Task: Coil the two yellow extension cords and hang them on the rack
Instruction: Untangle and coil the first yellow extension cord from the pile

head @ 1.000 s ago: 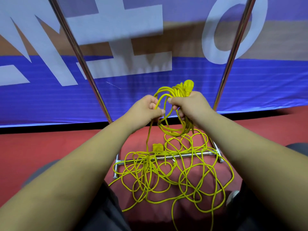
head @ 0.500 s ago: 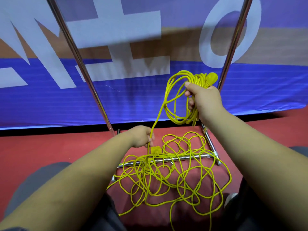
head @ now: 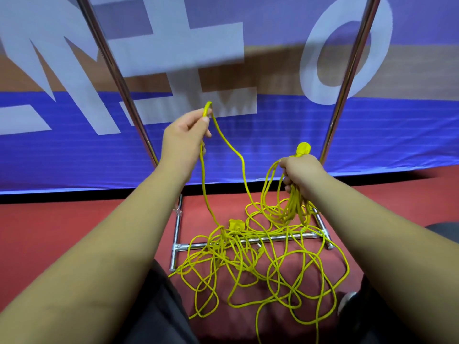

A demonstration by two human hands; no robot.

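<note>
Cord strand (head: 224, 142) in left hand (head: 185, 135), coil (head: 278, 199) in right hand (head: 299, 170)

Raises the left hand (head: 186, 135) from low by the rack base bar (head: 183, 246) to high on the left, pinching a bend of yellow cord (head: 238, 155) drawn taller off the floor, and drops the right hand (head: 300, 172) with its gripped coil (head: 295, 202) lower, the two hands now spread well apart.
</note>
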